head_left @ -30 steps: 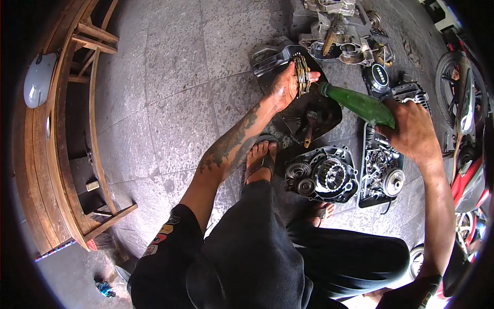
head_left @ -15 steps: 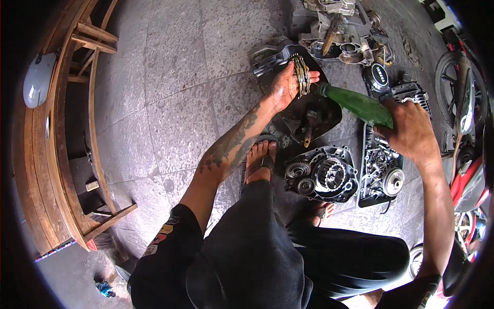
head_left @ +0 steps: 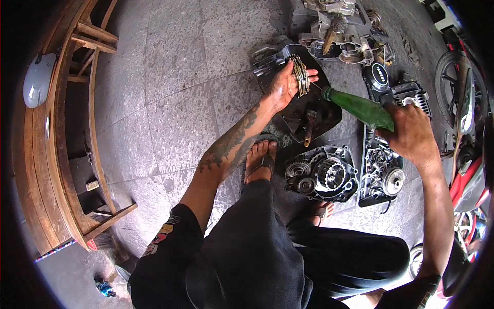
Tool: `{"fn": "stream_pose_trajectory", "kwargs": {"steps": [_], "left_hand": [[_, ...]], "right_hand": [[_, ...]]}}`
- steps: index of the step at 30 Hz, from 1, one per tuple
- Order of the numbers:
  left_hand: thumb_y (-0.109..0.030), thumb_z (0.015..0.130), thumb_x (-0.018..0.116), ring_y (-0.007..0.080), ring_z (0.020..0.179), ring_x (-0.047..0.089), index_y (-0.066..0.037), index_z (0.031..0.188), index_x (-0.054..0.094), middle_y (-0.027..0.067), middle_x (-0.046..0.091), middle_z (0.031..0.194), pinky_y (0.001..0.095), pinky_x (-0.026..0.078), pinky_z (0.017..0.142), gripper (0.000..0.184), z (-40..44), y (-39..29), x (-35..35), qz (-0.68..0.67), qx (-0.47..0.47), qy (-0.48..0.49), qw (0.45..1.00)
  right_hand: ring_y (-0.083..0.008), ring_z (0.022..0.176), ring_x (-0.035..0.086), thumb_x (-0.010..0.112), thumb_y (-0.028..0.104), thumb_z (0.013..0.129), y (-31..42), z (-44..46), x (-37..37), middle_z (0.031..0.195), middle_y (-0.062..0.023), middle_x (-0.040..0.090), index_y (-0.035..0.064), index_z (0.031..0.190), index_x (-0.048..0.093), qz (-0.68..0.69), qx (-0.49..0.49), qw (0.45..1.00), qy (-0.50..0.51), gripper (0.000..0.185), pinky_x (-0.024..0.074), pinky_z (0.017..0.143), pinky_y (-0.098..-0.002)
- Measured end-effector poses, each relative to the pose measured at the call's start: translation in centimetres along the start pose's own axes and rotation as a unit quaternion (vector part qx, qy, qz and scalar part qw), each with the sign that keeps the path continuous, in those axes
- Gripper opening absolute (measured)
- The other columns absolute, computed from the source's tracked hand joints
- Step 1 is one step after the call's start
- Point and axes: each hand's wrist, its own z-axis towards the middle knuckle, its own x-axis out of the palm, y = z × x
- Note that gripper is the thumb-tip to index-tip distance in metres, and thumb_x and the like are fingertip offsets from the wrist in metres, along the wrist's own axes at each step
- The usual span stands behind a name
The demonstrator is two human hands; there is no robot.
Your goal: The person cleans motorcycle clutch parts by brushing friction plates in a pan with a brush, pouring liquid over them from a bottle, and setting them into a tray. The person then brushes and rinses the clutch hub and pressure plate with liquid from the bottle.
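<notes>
My left hand [head_left: 286, 88] holds a stack of ring-shaped clutch plates [head_left: 300, 76], with fingers passing through the rings and extending past them. In my right hand [head_left: 409, 131] is a green plastic bottle [head_left: 360, 109], gripped at its base and tilted so that its neck points at the plates. A thin line shows between the bottle's tip and my left fingers. Below the plates lies a dark oily pan [head_left: 324, 121], with a brush [head_left: 309, 129] resting in it. My right hand partly covers the bottle's base.
An engine cover with gears [head_left: 321, 175] sits near my feet, beside a tray of metal parts [head_left: 383, 177]. Farther off are engine casings [head_left: 337, 44] and a Yamaha cover [head_left: 378, 76]. A wooden bench [head_left: 56, 170] stands left; a motorcycle wheel [head_left: 455, 87] is at right.
The bottle's neck has shifted slightly right and down, a little farther from the plates. My left hand and the plates have hardly moved.
</notes>
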Motion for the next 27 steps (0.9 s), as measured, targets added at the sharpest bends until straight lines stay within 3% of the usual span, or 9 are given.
{"fn": "stream_pose_trajectory", "kwargs": {"steps": [3, 10, 12, 17, 27], "left_hand": [[-0.046, 0.100, 0.038, 0.0372, 0.122, 0.053, -0.002, 0.117, 0.052, 0.0257, 0.053, 0.131, 0.0401, 0.045, 0.100, 0.049, -0.1, -0.3, 0.3, 0.027, 0.006, -0.011, 1.000], [-0.039, 0.100, 0.042, 0.0351, 0.119, 0.056, -0.004, 0.113, 0.053, 0.0211, 0.055, 0.130, 0.0409, 0.049, 0.096, 0.039, -0.2, -0.2, -0.2, 0.000, 0.005, -0.024, 1.000], [-0.036, 0.099, 0.045, 0.0346, 0.119, 0.056, -0.004, 0.112, 0.053, 0.0205, 0.056, 0.130, 0.0409, 0.049, 0.095, 0.036, -0.1, -0.2, -0.3, -0.001, 0.012, -0.024, 1.000], [-0.011, 0.092, 0.060, 0.0317, 0.118, 0.058, -0.001, 0.107, 0.059, 0.0173, 0.061, 0.124, 0.0379, 0.051, 0.094, 0.018, -0.3, -0.2, 0.2, 0.042, 0.043, -0.051, 0.997], [-0.009, 0.093, 0.060, 0.0310, 0.118, 0.058, 0.003, 0.113, 0.061, 0.0174, 0.062, 0.122, 0.0392, 0.048, 0.099, 0.023, 0.3, 0.1, -0.5, 0.041, 0.056, -0.062, 0.996]], "right_hand": [[-0.0351, 0.087, 0.065, 0.075, 0.028, 0.075, 0.2, 0.2, -0.1, 0.084, -0.0201, 0.066, 0.0045, 0.103, 0.064, 0.017, 0.013, 0.999, 0.047, 0.038, 0.0496, 0.081, -0.0465], [-0.0339, 0.086, 0.066, 0.074, 0.029, 0.076, 0.0, -0.6, 1.0, 0.082, -0.0190, 0.065, 0.0038, 0.103, 0.064, 0.022, 0.003, 0.999, 0.026, 0.038, 0.0503, 0.080, -0.0466], [-0.0395, 0.080, 0.064, 0.077, 0.023, 0.072, -0.4, -0.6, 1.6, 0.080, -0.0195, 0.066, 0.0063, 0.101, 0.062, 0.046, -0.014, 0.999, -0.010, 0.037, 0.0499, 0.076, -0.0487], [-0.0376, 0.081, 0.065, 0.076, 0.026, 0.074, 0.3, -0.3, 0.9, 0.080, -0.0198, 0.066, 0.0053, 0.102, 0.063, 0.066, -0.004, 0.997, 0.032, 0.037, 0.0507, 0.075, -0.0480], [-0.0358, 0.081, 0.067, 0.074, 0.025, 0.076, 0.4, -0.3, 1.3, 0.080, -0.0208, 0.066, 0.0035, 0.100, 0.063, 0.060, -0.001, 0.998, 0.025, 0.035, 0.0516, 0.075, -0.0468]]}}
